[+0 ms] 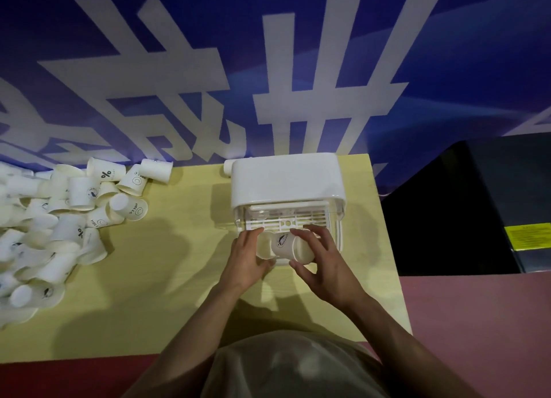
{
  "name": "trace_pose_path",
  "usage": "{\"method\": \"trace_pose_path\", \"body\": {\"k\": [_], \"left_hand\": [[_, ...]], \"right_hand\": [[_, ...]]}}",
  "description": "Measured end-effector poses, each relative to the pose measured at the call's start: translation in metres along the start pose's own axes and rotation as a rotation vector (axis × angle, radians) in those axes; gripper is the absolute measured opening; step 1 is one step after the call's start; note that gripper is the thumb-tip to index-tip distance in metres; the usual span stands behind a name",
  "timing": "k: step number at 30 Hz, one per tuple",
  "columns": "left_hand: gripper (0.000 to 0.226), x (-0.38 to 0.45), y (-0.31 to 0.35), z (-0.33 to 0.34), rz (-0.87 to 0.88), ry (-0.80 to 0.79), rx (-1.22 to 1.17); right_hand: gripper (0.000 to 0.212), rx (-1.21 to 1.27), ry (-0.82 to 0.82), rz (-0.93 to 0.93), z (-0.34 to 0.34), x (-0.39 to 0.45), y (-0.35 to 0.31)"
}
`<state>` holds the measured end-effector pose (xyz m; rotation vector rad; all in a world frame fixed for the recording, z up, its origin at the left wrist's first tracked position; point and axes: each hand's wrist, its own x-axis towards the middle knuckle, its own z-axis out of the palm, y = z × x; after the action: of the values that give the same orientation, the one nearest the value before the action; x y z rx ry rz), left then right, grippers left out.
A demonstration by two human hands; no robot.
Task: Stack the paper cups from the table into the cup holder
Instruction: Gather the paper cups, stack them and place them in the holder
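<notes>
Now | both hands nesting cups at cup holder [287, 189] | right hand [323, 266] pinching printed cup [290, 247], left hand [243, 259] gripping plain cup [264, 248] | keeping rims aligned.

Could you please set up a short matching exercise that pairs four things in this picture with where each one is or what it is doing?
Things:
1. pile of paper cups
2. cup holder
3. right hand
4. black box

Places or states:
A. grips a printed cup lying on its side
B. beyond the table's right edge
C. spread over the table's left side
D. stands at the table's far edge, just beyond both hands

Pairs: 1-C, 2-D, 3-A, 4-B
</notes>
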<state>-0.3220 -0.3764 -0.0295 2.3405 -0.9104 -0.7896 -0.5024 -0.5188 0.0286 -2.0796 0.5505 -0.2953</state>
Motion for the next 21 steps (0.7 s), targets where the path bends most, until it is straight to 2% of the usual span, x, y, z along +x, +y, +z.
{"method": "trace_pose_path", "body": {"k": [6, 12, 21], "left_hand": [[0.077, -0.022, -0.021, -0.029, 0.035, 0.01, -0.074], [0.07, -0.049, -0.044, -0.065, 0.012, 0.029, -0.149], [0.071, -0.061, -0.083, -0.099, 0.008, 0.028, -0.214]], "right_hand": [[0.055, -0.111, -0.044, -0.051, 0.032, 0.018, -0.015], [0.059, -0.344, -0.031, 0.021, 0.058, 0.029, -0.023], [0.068, -0.544, -0.14, 0.157, 0.094, 0.045, -0.019]]}}
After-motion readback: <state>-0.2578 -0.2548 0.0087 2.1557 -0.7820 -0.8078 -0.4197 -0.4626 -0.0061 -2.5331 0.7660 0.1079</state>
